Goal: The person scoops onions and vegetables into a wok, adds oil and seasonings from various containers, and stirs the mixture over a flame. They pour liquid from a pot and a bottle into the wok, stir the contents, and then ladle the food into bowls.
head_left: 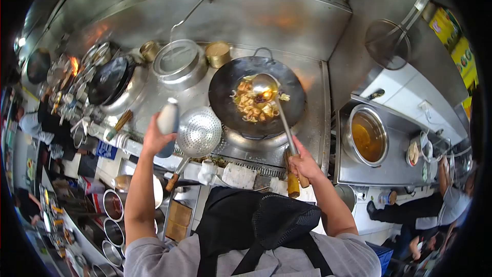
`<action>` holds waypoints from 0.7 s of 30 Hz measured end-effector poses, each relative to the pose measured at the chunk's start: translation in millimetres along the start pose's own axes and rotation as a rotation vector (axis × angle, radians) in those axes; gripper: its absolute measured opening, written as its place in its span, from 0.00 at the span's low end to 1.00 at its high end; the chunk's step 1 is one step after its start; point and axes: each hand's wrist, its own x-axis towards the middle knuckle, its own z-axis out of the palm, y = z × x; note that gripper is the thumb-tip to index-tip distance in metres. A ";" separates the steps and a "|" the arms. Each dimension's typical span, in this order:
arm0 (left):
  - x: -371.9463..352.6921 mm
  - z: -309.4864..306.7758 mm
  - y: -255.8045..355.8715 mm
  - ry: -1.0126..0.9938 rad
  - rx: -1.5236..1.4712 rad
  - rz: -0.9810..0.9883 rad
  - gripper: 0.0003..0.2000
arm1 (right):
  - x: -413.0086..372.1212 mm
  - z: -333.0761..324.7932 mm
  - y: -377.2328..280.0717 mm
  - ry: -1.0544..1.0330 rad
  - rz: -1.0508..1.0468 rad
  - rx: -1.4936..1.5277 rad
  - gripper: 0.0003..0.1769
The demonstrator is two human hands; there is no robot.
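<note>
My right hand (pixel 303 163) is closed round the wooden handle of a long metal ladle (pixel 283 118). The ladle's bowl rests over cooked pieces of food (pixel 256 109) in a black wok (pixel 225 90). On the left, my left hand (pixel 155 136) grips a bottle (pixel 168 120) with a pale upper side and a dark blue-grey side. Just right of that bottle lies a round perforated strainer (pixel 200 131), its wooden handle pointing toward me.
A steel pot of amber liquid (pixel 367 136) stands at the right. Behind the strainer are a lidded pot (pixel 179 64) and a brass-coloured can (pixel 218 54). Dark woks (pixel 108 79) and a flame (pixel 75 65) are at the left. Other people are at both far sides.
</note>
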 end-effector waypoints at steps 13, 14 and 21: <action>-231.7 -99.1 -209.4 1.097 -0.236 -0.501 0.44 | 19.2 17.1 18.2 -0.108 -0.003 -0.170 0.48; -233.8 -105.3 -201.4 1.101 -0.130 -0.585 0.44 | 35.3 18.9 18.7 -0.055 -0.013 -0.254 0.48; -237.4 -50.0 -250.9 1.164 -0.042 -0.651 0.46 | 46.8 28.6 39.6 0.193 -0.697 -1.020 0.51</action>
